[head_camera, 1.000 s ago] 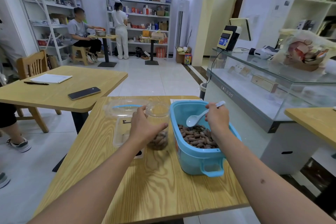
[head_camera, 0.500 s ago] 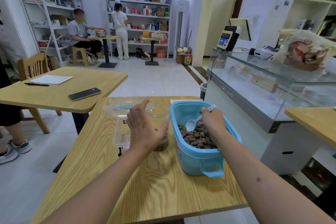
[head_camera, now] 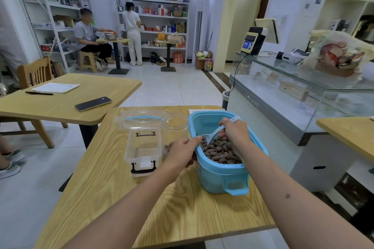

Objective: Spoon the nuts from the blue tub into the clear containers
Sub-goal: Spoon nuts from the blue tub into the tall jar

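The blue tub [head_camera: 222, 176] stands on the right side of the wooden table [head_camera: 121, 198], roughly half full of brown nuts [head_camera: 220, 150]. The right hand [head_camera: 235, 132] grasps the handle of a white plastic spoon [head_camera: 214, 133], whose bowl dips at the left edge of the nut pile. The left hand [head_camera: 182, 152] curls around a clear jar [head_camera: 175, 127] touching the tub's left wall, steadying it; a few nuts show through its lower part. Left of the jar lies a clear latched box [head_camera: 143, 147], with a clear lid [head_camera: 139, 120] just beyond it. The nuts look hard, smooth and loose, so they would likely roll off a shallow spoon if it tilts. The spoon seems light and somewhat flexible, best held mid-handle and kept level. The jar appears thin-walled, light and easy to tip, so a grip around its lower body suits it while nuts drop in.
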